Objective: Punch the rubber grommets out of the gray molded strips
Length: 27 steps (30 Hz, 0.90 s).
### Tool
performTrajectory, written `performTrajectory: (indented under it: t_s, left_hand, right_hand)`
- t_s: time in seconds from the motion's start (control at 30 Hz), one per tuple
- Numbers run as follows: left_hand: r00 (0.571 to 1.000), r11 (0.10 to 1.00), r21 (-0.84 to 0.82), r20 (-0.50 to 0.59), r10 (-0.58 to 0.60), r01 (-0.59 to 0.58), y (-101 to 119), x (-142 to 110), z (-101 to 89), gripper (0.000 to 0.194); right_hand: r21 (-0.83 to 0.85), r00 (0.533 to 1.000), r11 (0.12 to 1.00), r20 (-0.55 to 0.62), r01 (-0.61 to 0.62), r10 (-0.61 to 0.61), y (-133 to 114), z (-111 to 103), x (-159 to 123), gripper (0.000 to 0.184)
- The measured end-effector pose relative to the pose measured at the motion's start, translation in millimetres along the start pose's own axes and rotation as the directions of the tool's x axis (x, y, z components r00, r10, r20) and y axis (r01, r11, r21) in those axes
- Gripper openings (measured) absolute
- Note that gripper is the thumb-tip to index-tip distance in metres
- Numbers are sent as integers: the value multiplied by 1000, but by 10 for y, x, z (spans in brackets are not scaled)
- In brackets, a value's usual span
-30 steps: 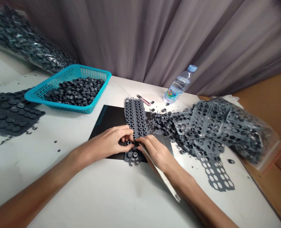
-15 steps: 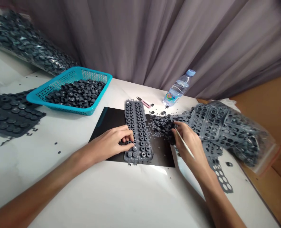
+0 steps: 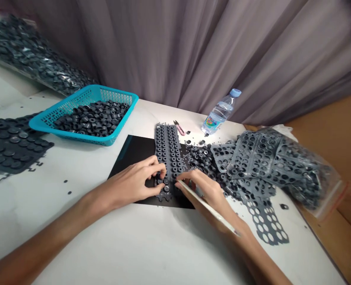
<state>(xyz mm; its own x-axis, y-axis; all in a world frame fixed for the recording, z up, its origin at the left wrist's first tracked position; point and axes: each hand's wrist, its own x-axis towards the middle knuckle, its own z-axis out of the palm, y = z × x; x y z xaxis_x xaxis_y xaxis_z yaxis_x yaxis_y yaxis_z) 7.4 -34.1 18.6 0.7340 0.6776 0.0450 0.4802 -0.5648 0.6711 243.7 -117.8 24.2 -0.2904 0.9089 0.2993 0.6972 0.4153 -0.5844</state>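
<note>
Got the grey sheet [image 3: 168, 148] lying on my black mat [image 3: 133, 152], its long side running away from me, rows of little rings facing up. My left grip [image 3: 133, 180] is at the near left end of it, thumb and fingers curled but apart, with a couple of round caps showing between them. My right grip [image 3: 206, 188] is clamped on a thin white stick [image 3: 217, 215], which slants back under my palm towards my wrist. Its fingertips are down at the near right edge of the sheet and cover that corner, so I can't tell if the stick's tip is touching anything.

Rest of the worktop [image 3: 89, 245] is kinda messy lol. Just right of the mat there's a heap of loose bits [image 3: 203, 158], then a punched strip [image 3: 266, 221] full of holes and a clear bag [image 3: 302, 170] of grey parts. Bottle [image 3: 218, 114] and pink snips [image 3: 179, 128] sit at the back near the curtain [image 3: 148, 51]. Over on my left is a blue basket [image 3: 104, 140] with plenty of dark rings [image 3: 95, 118] in it, and a spare sheet [image 3: 12, 146] just beside that.
</note>
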Motion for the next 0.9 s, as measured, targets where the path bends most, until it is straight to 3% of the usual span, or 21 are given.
performTrajectory:
  t_s: [0.1, 0.47, 0.73, 0.9]
  left_hand:
    - [1000, 1000, 2, -19, 23, -23, 3, 3, 65, 7]
    - [997, 998, -20, -48, 53, -54, -57, 40, 123, 6]
    - [996, 997, -44, -61, 60, -63, -74, 50, 137, 3]
    - [997, 998, -50, -54, 47, -49, -72, 58, 132, 4]
  right_hand:
    - [-16, 994, 995, 50, 95, -94, -33, 27, 34, 13]
    - [-144, 974, 966, 104, 213, -199, 100, 126, 46, 20]
    - [-268, 968, 931, 83, 249, -235, 90, 178, 53, 21]
    - [-429, 968, 868, 99, 252, -232, 48, 330, 34, 21]
